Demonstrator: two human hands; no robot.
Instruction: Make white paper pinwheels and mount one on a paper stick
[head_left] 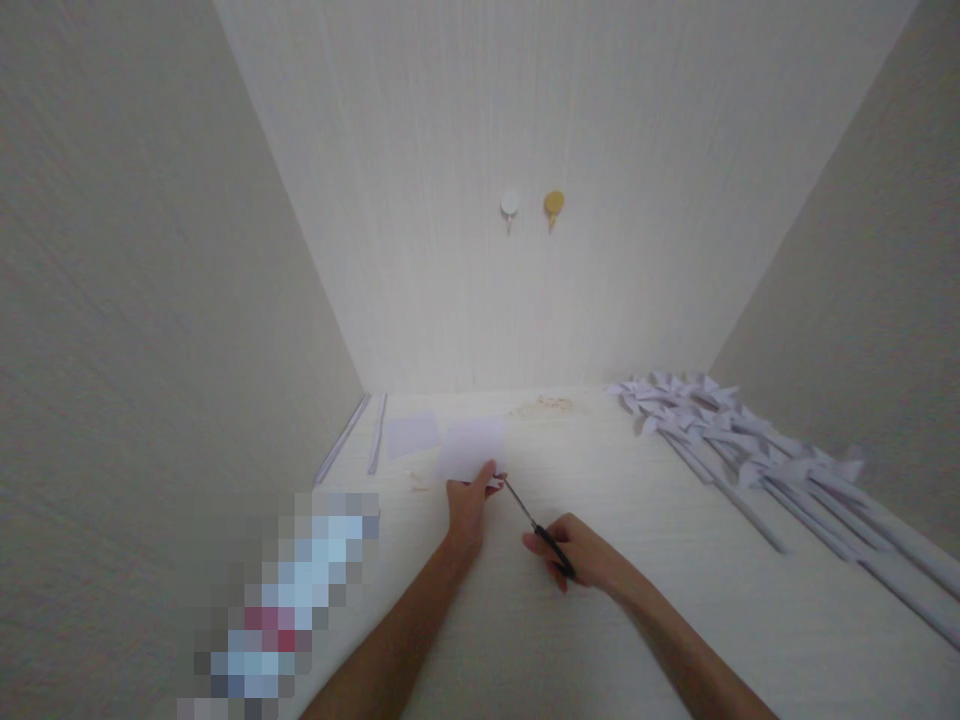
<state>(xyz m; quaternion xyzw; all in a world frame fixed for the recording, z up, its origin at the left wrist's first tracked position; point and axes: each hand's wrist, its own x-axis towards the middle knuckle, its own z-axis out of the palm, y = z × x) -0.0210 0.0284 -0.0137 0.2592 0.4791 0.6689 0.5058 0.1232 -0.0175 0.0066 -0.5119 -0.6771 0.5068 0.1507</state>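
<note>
My left hand [469, 508] pinches the near edge of a white sheet of paper [471, 446] that lies on the white table [600, 600]. My right hand [581, 550] grips black-handled scissors [538, 528]. The blades point up and left, with their tip touching the paper's near edge right beside my left thumb. A second white sheet [410, 433] lies flat just to the left of the held one.
Several white paper pinwheels on long sticks [750, 450] lie piled along the right side. Two thin white strips [360, 436] lie at the left wall. Two hooks, one white [510, 207] and one gold [553, 205], hang on the back wall. A blurred patch [285, 610] sits at the lower left.
</note>
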